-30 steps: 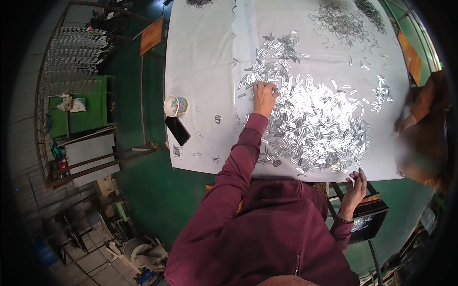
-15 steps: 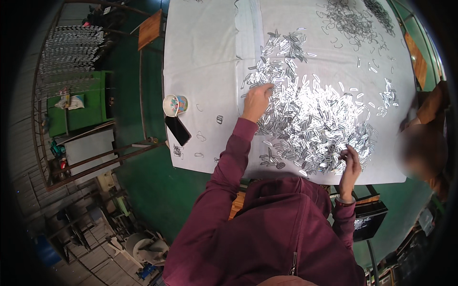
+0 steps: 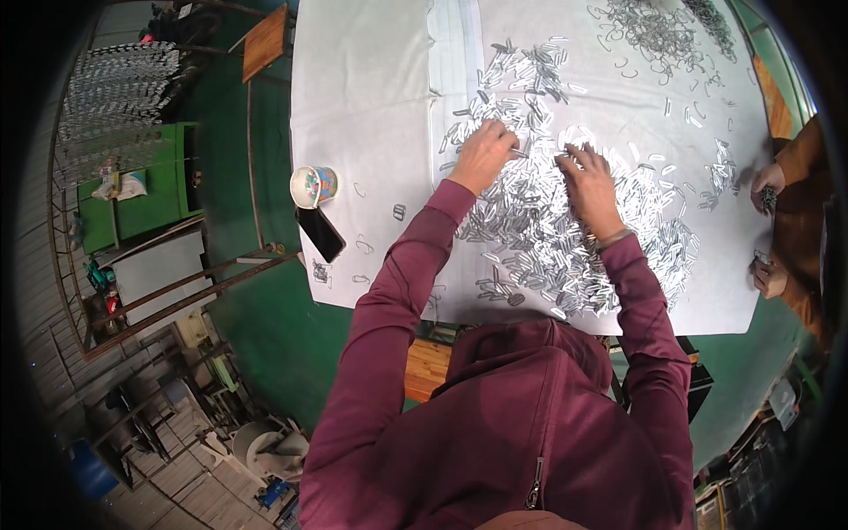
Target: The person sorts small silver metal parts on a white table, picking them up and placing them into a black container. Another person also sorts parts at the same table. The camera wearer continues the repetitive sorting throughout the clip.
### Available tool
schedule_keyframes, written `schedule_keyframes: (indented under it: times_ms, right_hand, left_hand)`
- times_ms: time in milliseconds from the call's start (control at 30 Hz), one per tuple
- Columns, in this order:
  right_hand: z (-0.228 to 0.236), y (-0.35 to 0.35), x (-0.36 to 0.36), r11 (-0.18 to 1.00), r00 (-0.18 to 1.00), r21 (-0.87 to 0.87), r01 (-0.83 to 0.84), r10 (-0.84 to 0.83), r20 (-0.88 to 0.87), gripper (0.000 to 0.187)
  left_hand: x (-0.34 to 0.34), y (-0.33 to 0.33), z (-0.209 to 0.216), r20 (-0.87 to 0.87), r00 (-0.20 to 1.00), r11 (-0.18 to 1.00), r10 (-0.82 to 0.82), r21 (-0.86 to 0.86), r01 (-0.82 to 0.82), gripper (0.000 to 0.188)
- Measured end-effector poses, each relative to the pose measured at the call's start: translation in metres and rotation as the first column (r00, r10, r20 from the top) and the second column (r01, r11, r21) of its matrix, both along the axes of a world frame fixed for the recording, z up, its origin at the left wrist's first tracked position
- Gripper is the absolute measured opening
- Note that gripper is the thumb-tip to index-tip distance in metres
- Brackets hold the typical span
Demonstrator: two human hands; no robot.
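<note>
A wide, loose pile of small silvery oval metal links [image 3: 565, 256] covers the middle of the white-covered table [image 3: 371, 132]. At the pile's left part, my left hand [image 3: 486, 157] has its thumb and fingers brought together on a small metal link [image 3: 518, 153]. My right hand [image 3: 590, 190] reaches over the upper middle of the pile, its fingers bent down and closed toward the thumb. What the right fingertips hold, if anything, is too small to make out. The two hands are a short gap apart.
On the left stand a white bucket [image 3: 314, 186] and a black phone [image 3: 320, 235]. Bent wire hooks [image 3: 658, 37] lie heaped at the far right. Another person's hand [image 3: 767, 185] is at the right edge, beside a small group of links [image 3: 720, 172].
My right hand has moved up and left from the pile's near right side to its upper middle. My left hand has shifted slightly up. The other person's hands now show at the right edge.
</note>
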State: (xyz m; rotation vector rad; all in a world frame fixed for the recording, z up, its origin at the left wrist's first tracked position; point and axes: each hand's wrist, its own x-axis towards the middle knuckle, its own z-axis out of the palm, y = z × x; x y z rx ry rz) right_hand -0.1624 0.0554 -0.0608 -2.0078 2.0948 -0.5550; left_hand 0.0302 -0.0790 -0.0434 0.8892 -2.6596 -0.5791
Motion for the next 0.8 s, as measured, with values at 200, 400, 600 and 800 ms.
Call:
schedule_keyframes:
  times_ms: [200, 400, 600, 800]
  right_hand:
    - [0.008, 0.031, -0.045, 0.992, 0.992, -0.001, 0.124, -0.124, -0.003, 0.018]
    - [0.019, 0.01, -0.018, 0.991, 0.991, -0.036, 0.133, -0.132, 0.032, 0.035]
    - [0.02, -0.013, 0.032, 0.983, 0.994, 0.143, -0.111, 0.112, -0.002, 0.037]
    - [0.015, 0.018, -0.017, 0.987, 0.998, 0.161, 0.0, 0.01, -0.062, 0.035]
  left_hand:
    - [0.021, 0.01, 0.009, -0.269, 0.848, 0.829, 0.456, 0.475, -0.295, 0.014]
    - [0.046, 0.015, 0.008, -0.213, 0.56, 0.107, 0.801, 0.971, 0.216, 0.021]
    - [0.028, 0.028, 0.021, -0.233, 0.614, -0.001, 0.754, 0.935, 0.356, 0.008]
    - [0.023, 0.015, 0.002, 0.027, 0.86, 0.548, 0.509, 0.761, -0.348, 0.022]
